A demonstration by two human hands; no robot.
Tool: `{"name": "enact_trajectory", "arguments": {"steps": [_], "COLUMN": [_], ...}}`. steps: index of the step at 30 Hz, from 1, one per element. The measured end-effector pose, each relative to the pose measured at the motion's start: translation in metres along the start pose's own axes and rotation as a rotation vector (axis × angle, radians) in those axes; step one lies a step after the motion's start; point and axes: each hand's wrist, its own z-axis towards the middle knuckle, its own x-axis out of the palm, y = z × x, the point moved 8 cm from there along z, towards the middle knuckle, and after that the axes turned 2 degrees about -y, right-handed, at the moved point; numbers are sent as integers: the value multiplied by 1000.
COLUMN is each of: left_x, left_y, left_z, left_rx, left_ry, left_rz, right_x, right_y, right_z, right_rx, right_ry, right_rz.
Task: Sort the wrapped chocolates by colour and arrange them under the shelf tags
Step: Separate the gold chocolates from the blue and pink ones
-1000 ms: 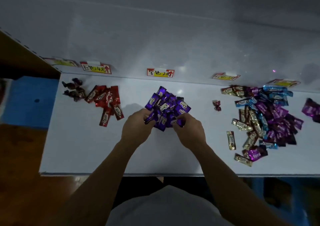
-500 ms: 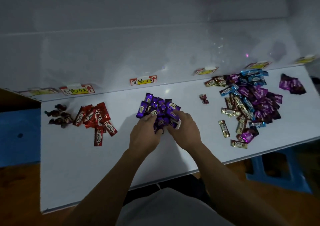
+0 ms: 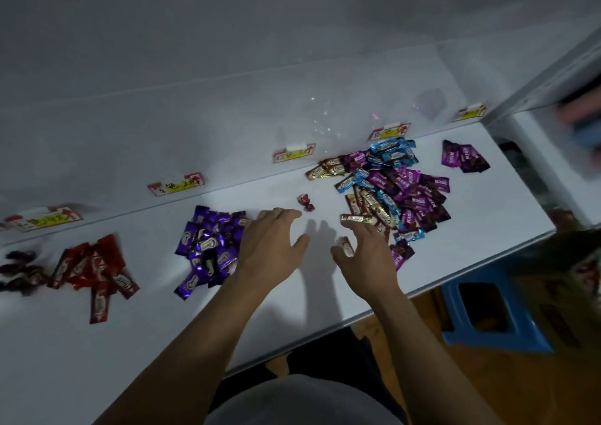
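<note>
Right hand point(image 3: 366, 258) spread, glossy gold chocolates point(image 3: 353, 218)

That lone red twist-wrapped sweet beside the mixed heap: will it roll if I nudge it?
The twist-wrapped sweet looks rounded in the middle, so it may wobble or roll briefly. Its flared foil ends would probably stop it. Glossy wrapper: likely slippery to pinch.

On the white bench point(image 3: 130, 343), the purple pile point(image 3: 208, 245) lies in front of a shelf tag point(image 3: 177, 185). Just right of the purple pile is the left hand point(image 3: 270, 245), fingers spread. Further right, the right hand point(image 3: 364, 258), also spread, has its fingertips at a gold chocolate point(image 3: 353, 218) on the near edge of the mixed heap point(image 3: 403, 184). Left of the purple pile lies the red pile point(image 3: 94, 268), with dark twist-wrapped chocolates point(image 3: 19, 271) beyond it.
</note>
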Motion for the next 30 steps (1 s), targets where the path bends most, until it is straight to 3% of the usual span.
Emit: {"name": "enact_trajectory", "arguments": {"steps": [11,17,23,30], "left_x": [103,132,147,182], "left_y": [-41,-15,-38,-89], "left_z": [73,91,96,109], "left_rx": [-360,-575,-494,-340], "left_ry": [85,103,6,66], "left_rz": [94,87,111,-215], "right_x": [-40,-45,-42,-36], "right_y": [-105,-174,-199,-187], "right_z": [93,106,123,131], "right_rx": [-126,-13,16,-109], "right_ry": [149,199,267,320], "right_rz": [29,-88,-195,-240]}}
